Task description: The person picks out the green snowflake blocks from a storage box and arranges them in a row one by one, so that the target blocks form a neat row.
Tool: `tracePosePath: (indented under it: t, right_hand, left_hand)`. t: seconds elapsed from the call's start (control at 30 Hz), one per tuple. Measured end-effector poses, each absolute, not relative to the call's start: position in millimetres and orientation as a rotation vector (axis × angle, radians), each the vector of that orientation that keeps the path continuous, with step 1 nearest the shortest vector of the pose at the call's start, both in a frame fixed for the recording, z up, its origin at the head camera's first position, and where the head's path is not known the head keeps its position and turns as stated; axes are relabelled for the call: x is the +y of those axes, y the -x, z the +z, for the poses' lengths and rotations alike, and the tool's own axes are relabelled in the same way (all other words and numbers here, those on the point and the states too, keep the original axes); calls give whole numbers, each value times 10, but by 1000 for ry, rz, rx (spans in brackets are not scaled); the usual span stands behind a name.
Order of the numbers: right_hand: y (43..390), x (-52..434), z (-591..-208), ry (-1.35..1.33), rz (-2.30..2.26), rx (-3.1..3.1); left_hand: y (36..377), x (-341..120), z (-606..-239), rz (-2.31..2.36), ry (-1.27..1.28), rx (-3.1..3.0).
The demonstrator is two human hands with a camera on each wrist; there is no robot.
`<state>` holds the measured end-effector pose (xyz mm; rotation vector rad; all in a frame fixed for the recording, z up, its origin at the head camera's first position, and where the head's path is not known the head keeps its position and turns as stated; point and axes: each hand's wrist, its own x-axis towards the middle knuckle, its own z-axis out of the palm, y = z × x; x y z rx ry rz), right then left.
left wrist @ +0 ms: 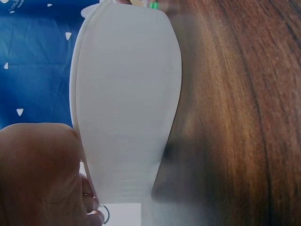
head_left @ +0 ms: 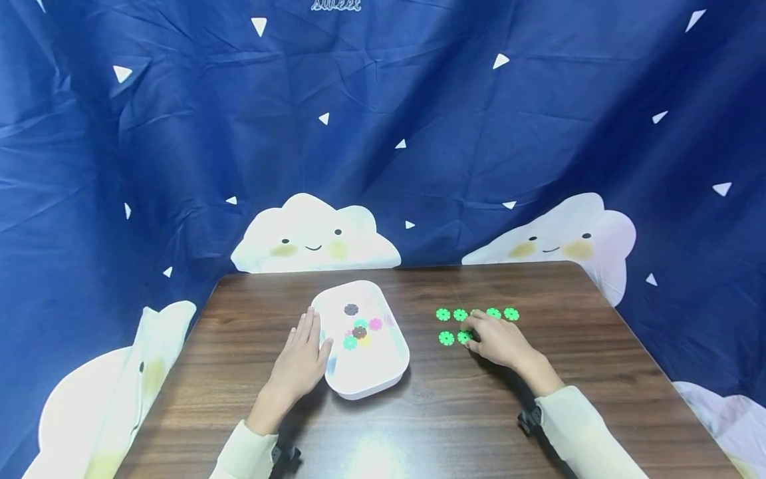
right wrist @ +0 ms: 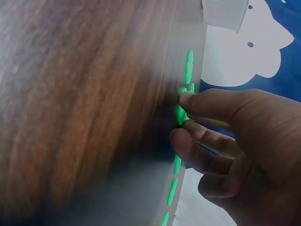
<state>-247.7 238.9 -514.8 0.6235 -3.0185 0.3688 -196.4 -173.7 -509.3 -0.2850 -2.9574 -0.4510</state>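
My left hand (head_left: 299,362) lies with straight fingers along the left side of a white plastic tub (head_left: 372,388), touching its rim. The tub's smooth side wall fills much of the left wrist view, beside the hand (left wrist: 40,174). On the table to the right, my right hand (head_left: 499,340) pinches a green notched disc (head_left: 463,337) at the table surface, thumb and fingers at its edges. Another green disc (head_left: 445,338) lies just left of it. Behind them runs a row of several green discs (head_left: 443,315), one partly covered by the fingers.
Inside the tub are several loose discs: a dark one (head_left: 351,309), a pink one (head_left: 375,324), a brown one (head_left: 359,332) and a teal one (head_left: 350,342). The brown wooden table (head_left: 419,426) ends at a blue curtain (head_left: 371,133) printed with clouds.
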Motion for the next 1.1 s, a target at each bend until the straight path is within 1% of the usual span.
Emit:
tracePosePath:
  t: [0.23, 0.4, 0.8, 1.1]
  right_hand:
    - [2492, 2308, -5044, -634, 398, -2994]
    - [2517, 2167, -4909, -693, 427, -2955]
    - [2621, 1663, -4546, -825, 404, -2913]
    - [2777, 1205, -4319, -915, 361, -2881]
  left_hand:
    - [1965, -1751, -5099, -445, 286, -2976]
    - [1972, -1752, -5103, -440, 279, -2979]
    - [1992, -1756, -5096, -481, 267, -3007]
    - [2002, -1759, -5086, -481, 262, -3034]
